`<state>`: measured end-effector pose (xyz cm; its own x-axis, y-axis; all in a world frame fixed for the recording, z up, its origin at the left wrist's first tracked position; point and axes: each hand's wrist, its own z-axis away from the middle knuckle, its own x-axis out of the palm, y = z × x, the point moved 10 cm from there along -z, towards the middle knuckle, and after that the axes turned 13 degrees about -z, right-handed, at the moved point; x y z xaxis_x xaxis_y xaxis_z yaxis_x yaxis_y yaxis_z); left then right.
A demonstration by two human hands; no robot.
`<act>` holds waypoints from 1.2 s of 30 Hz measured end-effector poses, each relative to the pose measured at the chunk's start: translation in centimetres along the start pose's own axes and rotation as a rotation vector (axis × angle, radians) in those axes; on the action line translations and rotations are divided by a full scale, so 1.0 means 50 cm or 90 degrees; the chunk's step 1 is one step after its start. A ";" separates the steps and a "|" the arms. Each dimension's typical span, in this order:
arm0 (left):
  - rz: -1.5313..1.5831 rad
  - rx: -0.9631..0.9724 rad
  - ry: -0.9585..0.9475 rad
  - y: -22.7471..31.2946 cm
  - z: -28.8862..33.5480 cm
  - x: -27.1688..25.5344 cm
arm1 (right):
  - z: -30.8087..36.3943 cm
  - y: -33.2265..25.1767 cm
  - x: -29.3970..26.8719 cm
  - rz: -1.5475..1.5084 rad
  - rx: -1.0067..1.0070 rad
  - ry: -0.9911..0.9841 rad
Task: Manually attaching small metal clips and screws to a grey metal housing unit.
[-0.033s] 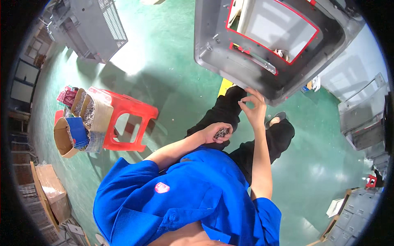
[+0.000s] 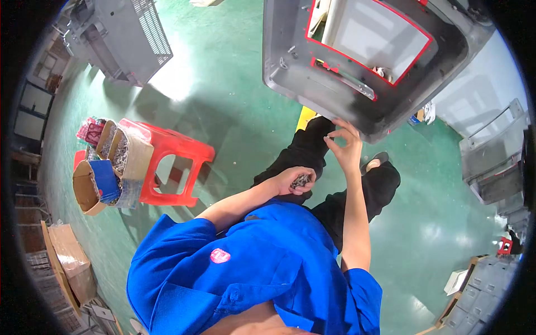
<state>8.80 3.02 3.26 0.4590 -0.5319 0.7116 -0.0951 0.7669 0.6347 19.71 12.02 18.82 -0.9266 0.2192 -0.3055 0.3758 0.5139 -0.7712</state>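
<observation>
Seen from my remote post, the left hand (image 2: 291,176), near the center of the frame, curls around a clutch of small grey pieces (image 2: 301,181), its fingers cupped about them. The right hand (image 2: 349,146), just right of center, holds thumb and forefinger close together near the lower edge of a dark grey cover (image 2: 405,95) at upper right; whether a piece sits in that narrow pinch, or the other fingers touch the rim, I cannot tell. The pieces look like metal to me: hard, light one by one, apt to slide over each other. I would pinch one at a time by its end, palm cupped under the rest. The cover, red around its opening, looks stiff and more bulky than fragile; I would grip its outer rim, not the thin red edging. At left, a red stool (image 2: 190,148) carries cardboard boxes (image 2: 139,159) holding similar-looking pieces.
</observation>
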 end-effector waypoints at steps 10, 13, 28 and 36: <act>-0.065 0.000 0.015 0.000 -0.021 0.017 | -0.034 0.030 -0.030 -0.082 0.030 -0.066; -0.063 -0.005 0.030 0.000 -0.025 0.018 | -0.042 0.037 -0.039 -0.092 0.031 -0.063; -0.101 -0.014 0.043 0.005 -0.008 0.010 | -0.057 0.080 -0.052 -0.179 0.112 -0.039; -0.025 -0.011 0.022 0.036 0.075 -0.067 | -0.105 0.081 0.099 -0.179 0.106 -0.052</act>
<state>3.79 4.84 3.14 0.4924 -0.5496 0.6749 -0.0605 0.7519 0.6565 16.72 19.56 17.13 -0.9942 0.0178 -0.1057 0.1040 0.4008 -0.9102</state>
